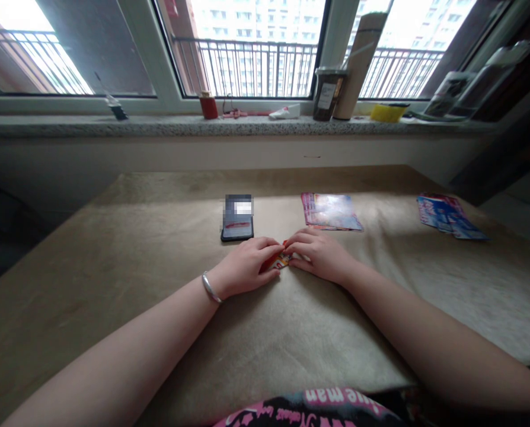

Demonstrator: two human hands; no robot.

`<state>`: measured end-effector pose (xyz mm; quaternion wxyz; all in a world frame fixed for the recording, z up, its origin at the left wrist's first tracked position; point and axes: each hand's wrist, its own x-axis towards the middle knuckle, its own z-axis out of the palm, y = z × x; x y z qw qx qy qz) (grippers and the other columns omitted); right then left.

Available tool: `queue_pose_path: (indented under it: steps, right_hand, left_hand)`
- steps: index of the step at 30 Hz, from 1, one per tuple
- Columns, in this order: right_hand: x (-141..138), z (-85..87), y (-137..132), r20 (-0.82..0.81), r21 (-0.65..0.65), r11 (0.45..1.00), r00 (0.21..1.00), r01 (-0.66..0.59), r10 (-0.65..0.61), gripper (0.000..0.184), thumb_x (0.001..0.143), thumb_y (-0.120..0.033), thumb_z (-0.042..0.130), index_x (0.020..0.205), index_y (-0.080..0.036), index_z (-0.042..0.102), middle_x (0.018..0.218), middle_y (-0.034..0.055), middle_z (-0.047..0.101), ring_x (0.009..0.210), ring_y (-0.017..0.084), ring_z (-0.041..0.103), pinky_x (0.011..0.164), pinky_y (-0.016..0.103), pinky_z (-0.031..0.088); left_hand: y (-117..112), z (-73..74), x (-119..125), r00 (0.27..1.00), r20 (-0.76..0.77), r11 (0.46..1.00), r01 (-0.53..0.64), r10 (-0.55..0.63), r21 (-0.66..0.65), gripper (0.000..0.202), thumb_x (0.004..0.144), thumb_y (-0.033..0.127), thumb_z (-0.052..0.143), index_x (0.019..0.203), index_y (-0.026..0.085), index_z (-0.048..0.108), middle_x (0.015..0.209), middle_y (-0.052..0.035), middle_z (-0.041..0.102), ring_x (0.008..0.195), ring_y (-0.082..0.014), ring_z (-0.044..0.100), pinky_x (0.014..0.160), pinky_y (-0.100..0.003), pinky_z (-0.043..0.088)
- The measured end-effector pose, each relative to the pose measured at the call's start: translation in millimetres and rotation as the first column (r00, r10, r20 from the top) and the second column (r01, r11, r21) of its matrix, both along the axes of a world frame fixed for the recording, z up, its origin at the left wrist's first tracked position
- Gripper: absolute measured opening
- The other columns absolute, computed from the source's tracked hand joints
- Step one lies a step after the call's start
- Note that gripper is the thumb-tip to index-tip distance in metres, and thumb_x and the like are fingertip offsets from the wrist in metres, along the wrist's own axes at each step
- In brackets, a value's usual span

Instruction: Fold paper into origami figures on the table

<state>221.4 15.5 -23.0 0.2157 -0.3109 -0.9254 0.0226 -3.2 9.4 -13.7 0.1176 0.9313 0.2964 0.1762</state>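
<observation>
My left hand, with a silver bracelet on the wrist, and my right hand meet at the middle of the beige table. Both have their fingers pinched on a small red and orange folded paper piece that lies on the table between them. Most of the piece is hidden under the fingers. A dark phone lies flat just beyond my left hand.
A stack of colourful printed sheets lies beyond my right hand, another stack at the far right. The window sill behind holds a red cup, a dark jar, a cardboard tube and a yellow box.
</observation>
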Motion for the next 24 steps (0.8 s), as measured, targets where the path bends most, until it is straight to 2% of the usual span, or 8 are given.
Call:
queue_pose_path:
  steps: [3, 9, 15, 20, 24]
  right_hand:
    - [-0.7, -0.1, -0.5, 0.002, 0.007, 1.0, 1.0, 0.009, -0.009, 0.018, 0.086, -0.034, 0.056, 0.094, -0.021, 0.066, 0.1, 0.0057, 0.067, 0.094, 0.02, 0.054, 0.084, 0.036, 0.045]
    - [-0.6, -0.4, -1.9, -0.017, -0.011, 1.0, 1.0, 0.016, -0.017, 0.016, 0.086, -0.031, 0.057, 0.091, -0.02, 0.066, 0.098, 0.0061, 0.066, 0.093, 0.019, 0.054, 0.083, 0.034, 0.045]
    - [-0.6, -1.4, -2.1, 0.003, -0.002, 1.0, 1.0, 0.011, -0.011, 0.015, 0.087, -0.029, 0.055, 0.088, -0.019, 0.066, 0.091, 0.0061, 0.066, 0.088, 0.019, 0.054, 0.08, 0.032, 0.045]
    - [-1.8, -1.3, -2.7, 0.02, 0.045, 0.999, 1.0, 0.011, -0.012, 0.014, 0.087, -0.026, 0.054, 0.088, -0.019, 0.066, 0.089, 0.006, 0.066, 0.085, 0.018, 0.054, 0.076, 0.031, 0.044]
    - [-3.7, -0.5, -4.9, 0.058, 0.086, 0.996, 0.998, 0.009, -0.014, 0.017, 0.089, -0.024, 0.05, 0.09, -0.02, 0.066, 0.09, 0.0054, 0.066, 0.085, 0.018, 0.053, 0.075, 0.031, 0.044]
  left_hand:
    - [0.8, -2.4, 0.0, 1.0, 0.017, 1.0, -0.018, 0.018, 0.004, 0.045, 0.08, 0.025, 0.061, 0.122, 0.016, 0.049, 0.119, -0.0096, 0.057, 0.107, -0.0208, 0.054, 0.093, -0.036, 0.045]
    - [4.0, -3.3, -0.4, 0.999, 0.026, 0.999, -0.035, 0.034, 0.028, 0.037, 0.081, 0.026, 0.061, 0.115, 0.016, 0.054, 0.114, -0.0081, 0.061, 0.105, -0.0202, 0.056, 0.092, -0.036, 0.046]
    - [9.5, -3.3, -3.4, 0.999, 0.035, 0.996, -0.001, -0.002, 0.091, 0.024, 0.088, 0.028, 0.053, 0.108, 0.018, 0.061, 0.104, -0.0063, 0.065, 0.093, -0.017, 0.06, 0.082, -0.032, 0.05]
    - [13.1, -11.2, -3.7, 0.998, 0.052, 0.988, 0.014, -0.022, 0.153, 0.025, 0.092, 0.022, 0.047, 0.113, 0.019, 0.06, 0.114, -0.0055, 0.063, 0.112, -0.0193, 0.053, 0.095, -0.036, 0.046]
    - [14.4, -14.5, -2.3, 0.999, 0.038, 0.989, 0.006, -0.011, 0.15, 0.025, 0.092, 0.021, 0.046, 0.113, 0.017, 0.061, 0.114, -0.0066, 0.063, 0.111, -0.0195, 0.053, 0.096, -0.036, 0.047]
